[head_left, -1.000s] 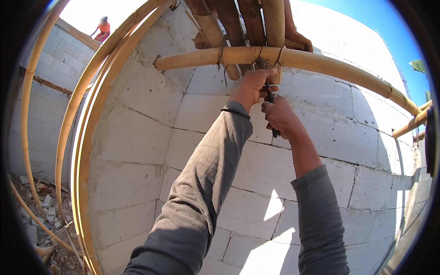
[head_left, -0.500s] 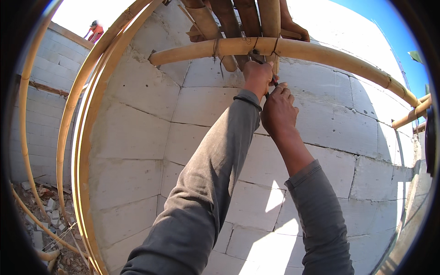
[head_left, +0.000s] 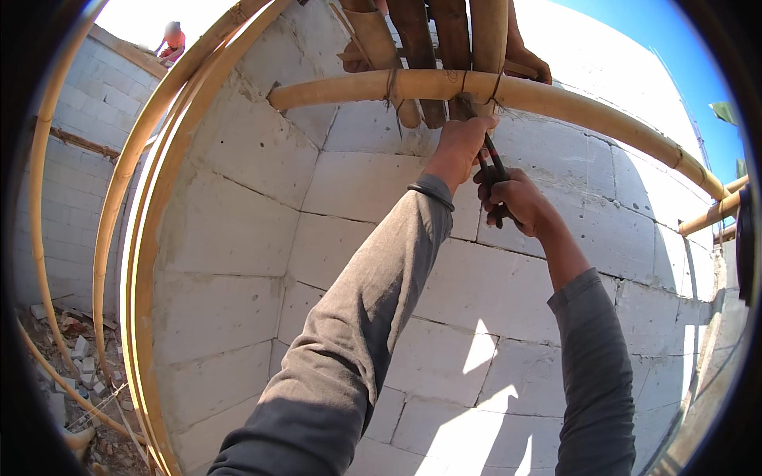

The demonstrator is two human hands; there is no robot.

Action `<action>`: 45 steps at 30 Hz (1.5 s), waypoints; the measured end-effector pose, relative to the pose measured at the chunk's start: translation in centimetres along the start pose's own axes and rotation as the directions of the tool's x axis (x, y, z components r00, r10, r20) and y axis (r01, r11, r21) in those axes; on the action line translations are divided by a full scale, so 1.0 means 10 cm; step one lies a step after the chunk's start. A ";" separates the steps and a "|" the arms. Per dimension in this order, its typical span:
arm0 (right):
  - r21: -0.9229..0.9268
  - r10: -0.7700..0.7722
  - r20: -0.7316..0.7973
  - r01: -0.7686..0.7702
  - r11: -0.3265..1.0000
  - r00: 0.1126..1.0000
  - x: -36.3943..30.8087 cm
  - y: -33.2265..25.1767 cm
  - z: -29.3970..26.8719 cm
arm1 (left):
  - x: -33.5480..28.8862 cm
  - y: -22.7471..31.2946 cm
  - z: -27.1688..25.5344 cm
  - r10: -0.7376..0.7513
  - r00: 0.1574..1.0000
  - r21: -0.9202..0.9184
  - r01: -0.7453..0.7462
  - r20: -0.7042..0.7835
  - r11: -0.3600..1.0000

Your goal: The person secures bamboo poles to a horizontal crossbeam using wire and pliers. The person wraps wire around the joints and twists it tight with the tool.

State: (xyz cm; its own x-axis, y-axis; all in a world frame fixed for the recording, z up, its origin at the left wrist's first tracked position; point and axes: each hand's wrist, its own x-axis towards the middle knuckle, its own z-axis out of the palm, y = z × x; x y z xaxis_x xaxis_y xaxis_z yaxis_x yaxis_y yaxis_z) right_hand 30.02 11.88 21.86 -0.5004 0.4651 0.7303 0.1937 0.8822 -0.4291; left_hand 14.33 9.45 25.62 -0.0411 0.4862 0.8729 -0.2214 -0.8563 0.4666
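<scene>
My right hand [head_left: 520, 200] is closed round the dark handles of a pair of pincers [head_left: 494, 157], whose upper end reaches up beside my left hand. My left hand [head_left: 459, 152] is raised just under a horizontal bamboo pole [head_left: 373, 86]. Its fingers are curled at the pole's underside, and what they hold, if anything, is hidden. Dark tie wire [head_left: 390, 86] loops round the pole where several upright bamboo lengths [head_left: 414, 51] meet it.
Behind stands a white block wall [head_left: 381, 181]. Curved bamboo poles [head_left: 151, 230] rise on the left, above rubble [head_left: 83, 357]. Limbs of another person [head_left: 530, 65] show at the top among the bamboo. A distant person [head_left: 172, 44] is by the far left wall.
My right hand has moved down and right, away from my left hand, and the pincers' handles now show between them. The left hand stays under the pole.
</scene>
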 end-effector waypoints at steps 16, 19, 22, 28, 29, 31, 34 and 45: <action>-0.823 -0.435 -0.448 -0.169 0.543 0.781 -0.35 -0.41 1.17 | 0.17 0.10 -0.35 -0.038 0.989 -0.101 0.052 0.140 0.994; -0.634 -0.448 -0.419 0.098 0.767 0.789 -0.20 -0.41 0.89 | 0.06 0.05 -0.40 -0.040 0.970 -0.298 0.113 0.239 0.948; -0.422 -0.341 -0.484 0.126 0.898 0.806 -0.24 -0.40 0.76 | 0.04 -0.07 -0.38 0.029 0.975 -0.287 0.037 0.222 0.957; -0.614 -0.394 -0.454 0.040 0.788 0.799 -0.23 -0.44 0.60 | 0.12 -0.02 -0.27 -0.002 0.987 -0.303 0.052 0.162 0.952; -0.691 -0.429 -0.479 -0.027 0.723 0.766 -0.29 -0.46 0.71 | 0.15 -0.05 -0.25 0.008 0.988 -0.302 0.040 0.157 0.952; -0.805 -0.416 -0.465 -0.179 0.565 0.781 -0.41 -0.54 0.94 | 0.21 -0.08 -0.26 0.037 0.990 -0.300 0.007 0.139 0.954; -0.877 -0.334 -0.450 -0.339 0.342 0.828 -0.38 -0.45 1.12 | 0.26 -0.10 -0.32 0.024 0.990 -0.313 0.022 0.142 0.949; -0.925 -0.551 -0.380 -0.300 0.233 0.743 -0.14 -0.12 0.29 | 0.02 -0.10 0.16 0.114 0.993 -0.286 -0.113 -0.013 0.952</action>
State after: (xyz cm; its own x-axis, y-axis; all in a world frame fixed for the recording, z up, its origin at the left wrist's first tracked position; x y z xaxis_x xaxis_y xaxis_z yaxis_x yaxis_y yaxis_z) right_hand 28.05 9.94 19.82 -0.1582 -0.1121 0.9810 0.9759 0.1336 0.1727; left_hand 16.11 10.17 25.56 -0.0790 0.3876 0.9184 -0.4845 -0.8201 0.3045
